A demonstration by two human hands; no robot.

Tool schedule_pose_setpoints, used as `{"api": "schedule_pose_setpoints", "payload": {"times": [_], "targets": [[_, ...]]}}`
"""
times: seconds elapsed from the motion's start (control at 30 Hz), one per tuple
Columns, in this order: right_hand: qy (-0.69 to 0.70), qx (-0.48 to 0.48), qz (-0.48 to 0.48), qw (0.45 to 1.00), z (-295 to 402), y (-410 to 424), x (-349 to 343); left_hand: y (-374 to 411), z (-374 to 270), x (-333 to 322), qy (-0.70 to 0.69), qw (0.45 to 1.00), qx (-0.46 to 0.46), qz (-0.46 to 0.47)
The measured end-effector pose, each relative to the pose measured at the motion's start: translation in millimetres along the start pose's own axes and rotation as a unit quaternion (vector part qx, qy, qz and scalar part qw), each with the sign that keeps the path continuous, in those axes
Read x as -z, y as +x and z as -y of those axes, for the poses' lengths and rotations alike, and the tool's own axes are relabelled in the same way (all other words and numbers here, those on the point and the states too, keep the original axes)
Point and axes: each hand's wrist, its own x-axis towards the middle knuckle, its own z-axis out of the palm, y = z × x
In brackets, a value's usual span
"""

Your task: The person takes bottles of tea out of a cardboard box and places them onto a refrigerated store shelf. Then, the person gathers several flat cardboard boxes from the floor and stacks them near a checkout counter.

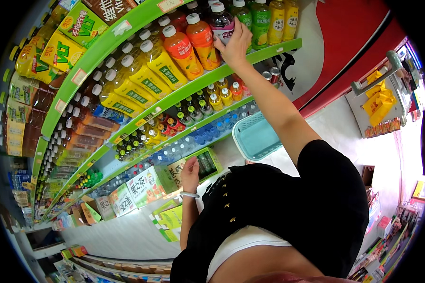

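Note:
My right hand reaches up to the shelf with its fingers around a dark bottle with a purple label and white cap. Orange bottles with red labels stand left of that bottle, and green bottles stand to its right, the nearest partly behind my fingers. My left hand, with a pale bangle at the wrist, is raised low before the shelves near an open green carton. It holds nothing that I can see, its fingers slightly bent.
A green shelf edge runs below the bottles, with lower shelves of smaller bottles beneath. A light blue plastic basket is below my right forearm. Drink cartons line the floor. Yellow bags lie on a stand at the right.

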Motion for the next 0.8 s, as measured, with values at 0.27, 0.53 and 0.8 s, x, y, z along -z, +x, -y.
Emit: {"api": "schedule_pose_setpoints", "payload": {"times": [0.27, 0.53, 0.8], "targets": [[-0.036, -0.144, 0.175, 0.973, 5, -36, 29, -12, 36, 13, -0.02, 0.998, 0.066, -0.013], [-0.057, -0.178, 0.217, 0.958, -5, -36, 21, -18, 27, 9, -0.029, 0.995, 0.091, -0.021], [-0.034, -0.186, 0.206, 0.96, -11, -44, 23, -23, 132, 20, 0.04, 0.993, 0.107, 0.0]]}}
